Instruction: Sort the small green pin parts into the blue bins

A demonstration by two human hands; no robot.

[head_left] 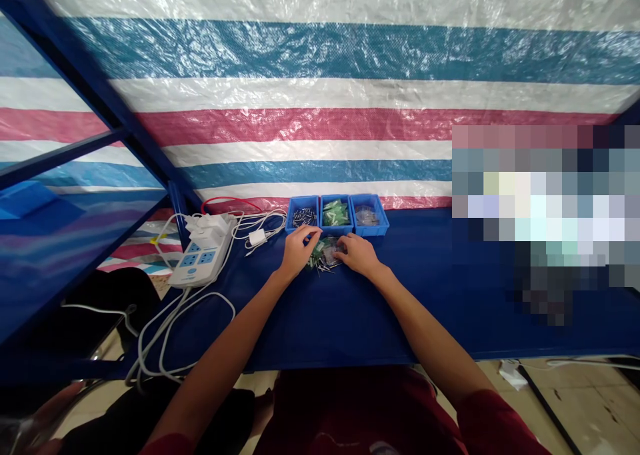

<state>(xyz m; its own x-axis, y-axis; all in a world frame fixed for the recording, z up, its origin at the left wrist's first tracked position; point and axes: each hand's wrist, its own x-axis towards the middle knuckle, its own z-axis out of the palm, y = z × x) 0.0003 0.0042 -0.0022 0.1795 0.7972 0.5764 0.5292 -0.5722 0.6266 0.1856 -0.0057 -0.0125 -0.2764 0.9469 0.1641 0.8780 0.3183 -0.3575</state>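
Note:
A small mixed pile lies on the blue table in front of three blue bins. It holds green pieces [313,255], clear plastic pieces [329,250] and thin metal pieces [325,267]. At the left of the pile is my left hand [300,248], thumb and fingers apart, fingertips by the front of the middle bin. My right hand [359,252] rests at the pile's right side. Its fingers are bent but apart, and the fingertips touch the clear pieces. Nothing shows as gripped in either hand, though the undersides of the fingers are hidden.
Behind the pile stand a left bin [289,223] of metal pieces, a middle bin [336,230] of green pieces and a right bin [374,231] of clear pieces. A white power strip [200,263] with cables and a white adapter [257,238] sit left. The right side is pixelated.

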